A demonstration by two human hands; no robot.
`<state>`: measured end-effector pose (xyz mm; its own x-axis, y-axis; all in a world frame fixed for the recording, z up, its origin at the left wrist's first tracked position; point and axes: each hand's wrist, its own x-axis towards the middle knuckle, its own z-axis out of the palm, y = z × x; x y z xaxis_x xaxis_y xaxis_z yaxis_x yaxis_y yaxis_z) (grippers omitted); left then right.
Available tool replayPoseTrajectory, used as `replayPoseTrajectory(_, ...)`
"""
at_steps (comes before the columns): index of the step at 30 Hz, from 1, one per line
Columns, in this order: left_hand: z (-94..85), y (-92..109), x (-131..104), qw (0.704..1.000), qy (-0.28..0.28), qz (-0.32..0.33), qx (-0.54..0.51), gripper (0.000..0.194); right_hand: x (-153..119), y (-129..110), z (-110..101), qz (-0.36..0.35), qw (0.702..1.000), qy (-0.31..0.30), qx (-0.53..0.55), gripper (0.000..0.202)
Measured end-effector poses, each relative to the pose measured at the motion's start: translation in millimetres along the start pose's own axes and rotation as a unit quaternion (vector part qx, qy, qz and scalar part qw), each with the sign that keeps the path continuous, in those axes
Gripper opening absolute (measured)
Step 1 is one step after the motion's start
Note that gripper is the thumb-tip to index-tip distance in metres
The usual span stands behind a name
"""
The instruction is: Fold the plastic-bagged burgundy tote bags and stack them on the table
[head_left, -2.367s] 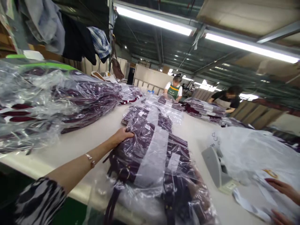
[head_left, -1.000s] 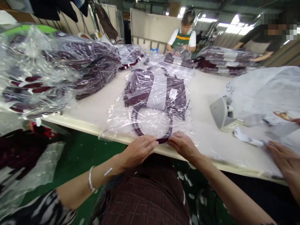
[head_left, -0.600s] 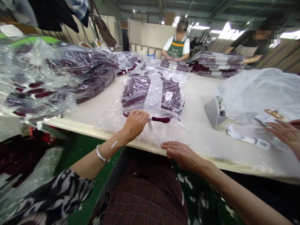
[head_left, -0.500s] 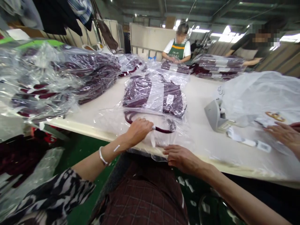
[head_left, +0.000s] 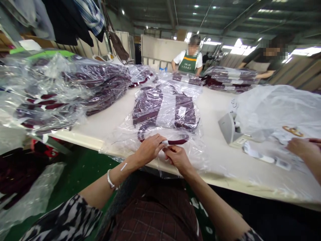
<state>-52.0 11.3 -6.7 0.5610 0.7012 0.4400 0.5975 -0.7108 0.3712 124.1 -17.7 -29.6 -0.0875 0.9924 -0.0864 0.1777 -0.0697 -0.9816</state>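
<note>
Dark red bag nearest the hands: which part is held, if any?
The left hand holds the bag by its handle at the white wrap; what the right hand holds is unclear.

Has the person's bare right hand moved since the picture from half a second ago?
Yes: judged against the grey wedge-shaped device, the bare right hand has moved left, away from it, to beside the bare left hand.

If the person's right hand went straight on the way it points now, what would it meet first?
Probably the left hand, holding the dark red strap at its white wrap; the right hand looks very close, but whether they touch is unclear.
</note>
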Motion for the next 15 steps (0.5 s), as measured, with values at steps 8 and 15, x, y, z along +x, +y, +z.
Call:
replayPoseTrajectory(8,8.9,-35,-22,0.998,-0.040,0.044,-0.004,0.031,55,15,-2,-0.183,0.960,-0.014,-0.210,0.023)
replayPoseTrajectory(15,35.4,-26,-37,0.992,-0.060,0.051,0.100,0.040,-11,54,-82,-0.236,0.828,0.051,-0.506,0.029)
